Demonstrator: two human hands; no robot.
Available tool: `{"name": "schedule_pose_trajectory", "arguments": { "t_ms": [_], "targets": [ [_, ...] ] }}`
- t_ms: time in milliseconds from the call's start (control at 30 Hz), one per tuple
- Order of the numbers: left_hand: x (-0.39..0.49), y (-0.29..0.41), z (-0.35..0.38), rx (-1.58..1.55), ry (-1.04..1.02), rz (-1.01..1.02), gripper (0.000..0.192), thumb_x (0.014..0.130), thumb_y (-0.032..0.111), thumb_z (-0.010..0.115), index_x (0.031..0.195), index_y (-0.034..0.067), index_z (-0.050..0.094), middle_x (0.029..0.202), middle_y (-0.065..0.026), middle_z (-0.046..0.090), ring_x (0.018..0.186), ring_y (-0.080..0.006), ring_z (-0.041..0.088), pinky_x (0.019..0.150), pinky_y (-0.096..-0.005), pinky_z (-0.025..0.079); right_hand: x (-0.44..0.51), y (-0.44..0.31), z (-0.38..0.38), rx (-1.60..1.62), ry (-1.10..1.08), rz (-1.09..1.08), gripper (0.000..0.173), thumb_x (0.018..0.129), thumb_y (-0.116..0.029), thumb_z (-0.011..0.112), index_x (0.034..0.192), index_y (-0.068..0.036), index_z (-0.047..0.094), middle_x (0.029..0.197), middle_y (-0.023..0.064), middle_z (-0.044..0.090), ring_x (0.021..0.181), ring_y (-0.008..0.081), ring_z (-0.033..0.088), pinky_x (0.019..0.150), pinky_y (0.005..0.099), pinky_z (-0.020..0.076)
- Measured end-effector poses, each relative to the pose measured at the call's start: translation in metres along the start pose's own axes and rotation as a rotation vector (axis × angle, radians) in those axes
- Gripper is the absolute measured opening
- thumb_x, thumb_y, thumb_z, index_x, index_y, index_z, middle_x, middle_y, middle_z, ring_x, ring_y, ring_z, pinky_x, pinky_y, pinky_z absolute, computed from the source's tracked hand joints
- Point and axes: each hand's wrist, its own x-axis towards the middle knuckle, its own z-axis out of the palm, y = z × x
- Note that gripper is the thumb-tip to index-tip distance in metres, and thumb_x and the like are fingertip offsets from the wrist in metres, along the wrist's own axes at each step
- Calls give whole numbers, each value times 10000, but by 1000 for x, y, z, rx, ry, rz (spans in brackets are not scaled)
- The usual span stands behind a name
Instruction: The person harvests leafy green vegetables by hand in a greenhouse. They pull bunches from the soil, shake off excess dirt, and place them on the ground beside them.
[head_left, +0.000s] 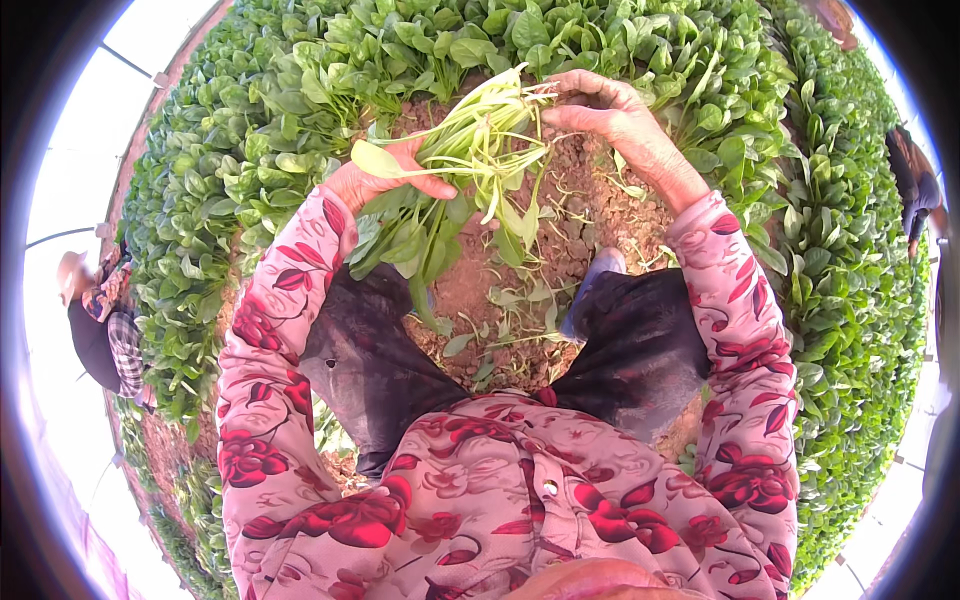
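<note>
My left hand (401, 169) grips a bunch of leafy green plants that look like spinach (480, 139). Pale stems and thin roots point up and to the right, while the broad leaves hang down below the hand. At the root end is my right hand (600, 109), thumb and forefinger spread on either side of the root tips. Whether those fingers pinch any roots is not plain. One yellowish leaf (375, 159) sticks out over my left hand.
Loose leaves and stems (525, 300) litter the soil (577, 195) between my legs. Dense rows of leafy plants (847, 300) rise ahead and on both sides. One person (105, 322) is at the far left, another (915, 184) at the far right. A blue shoe (592, 285) shows by my right knee.
</note>
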Motion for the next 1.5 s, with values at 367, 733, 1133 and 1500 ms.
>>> {"name": "schedule_pose_trajectory", "arguments": {
  "t_ms": [367,733,1133,1500],
  "targets": [
    [2,11,20,-47,159,-66,827,670,37,840,1394,77,443,1337,-26,539,1233,-142,470,1063,-298,322,-1,-2,-10,-904,402,39,237,793,-356,706,919,-157,730,875,87,698,803,282,660,774,369,519],
    [8,3,14,-18,135,-44,800,713,88,815,1409,84,420,1320,-34,546,1247,-153,458,1071,-313,301,-3,-6,26,-221,-51,-63,188,783,-170,759,912,-39,722,863,0,678,774,89,618,745,249,500],
    [11,13,19,-53,361,-124,522,770,182,793,1232,58,584,1158,-29,630,1097,-131,534,995,-291,368,-9,-9,28,-371,125,-173,254,793,-165,742,1006,-81,630,835,45,644,712,149,624,658,308,518],
    [12,9,21,-24,309,9,600,798,159,759,1335,71,507,1260,-20,582,1172,-136,501,1026,-301,345,3,8,22,-395,90,-300,176,773,-161,748,910,-51,730,817,57,661,754,181,611,704,324,496]
  ]
}}
